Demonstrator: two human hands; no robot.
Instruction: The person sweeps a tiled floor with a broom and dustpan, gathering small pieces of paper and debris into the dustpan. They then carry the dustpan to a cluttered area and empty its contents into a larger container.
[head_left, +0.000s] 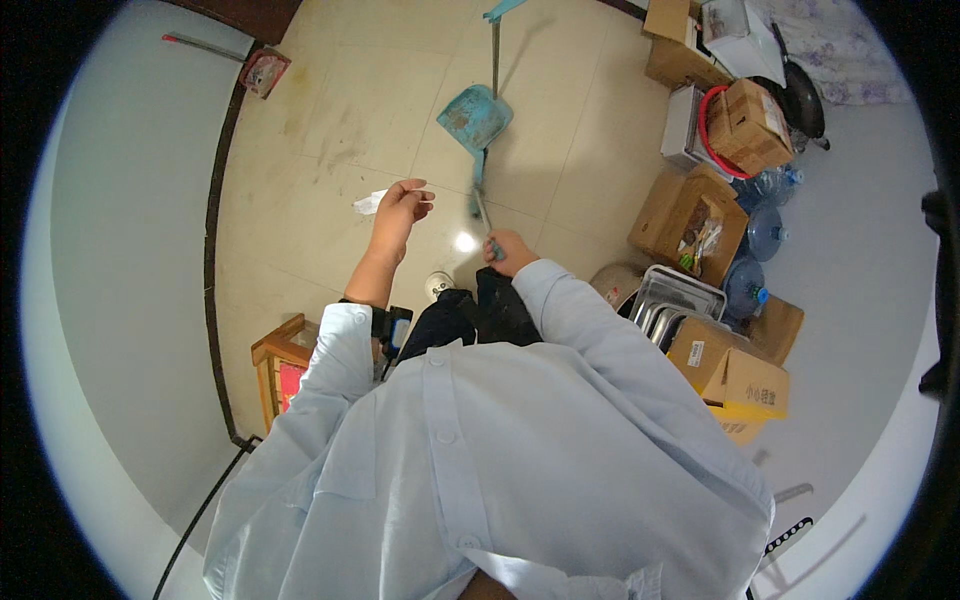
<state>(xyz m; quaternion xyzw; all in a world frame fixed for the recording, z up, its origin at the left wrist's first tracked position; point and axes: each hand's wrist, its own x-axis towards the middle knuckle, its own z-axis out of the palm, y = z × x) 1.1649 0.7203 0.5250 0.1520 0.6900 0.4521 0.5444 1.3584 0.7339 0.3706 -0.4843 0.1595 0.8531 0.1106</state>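
My right hand (512, 253) is closed around the grey handle (484, 211) of a broom, close in front of my legs. The broom's narrow teal head (478, 171) reaches forward to a blue-teal dustpan (474, 118) on the tiled floor; whether they touch is unclear. Dirt marks the dustpan, and its long metal handle (495, 64) ends in a blue grip (504, 9). My left hand (405, 206) hovers with loosely bent, parted fingers and nothing visible in them. Behind it, a crumpled white paper or tissue (370, 202) appears to lie on the floor, partly covered by the hand.
Along the right wall stand cardboard boxes (686, 221), large blue water bottles (746, 285), metal trays (679, 292) and a black frying pan (804, 105). A red dustpan (264, 71) leans by the left wall. A wooden stand (281, 352) is at my left. Dark smudges mark the floor.
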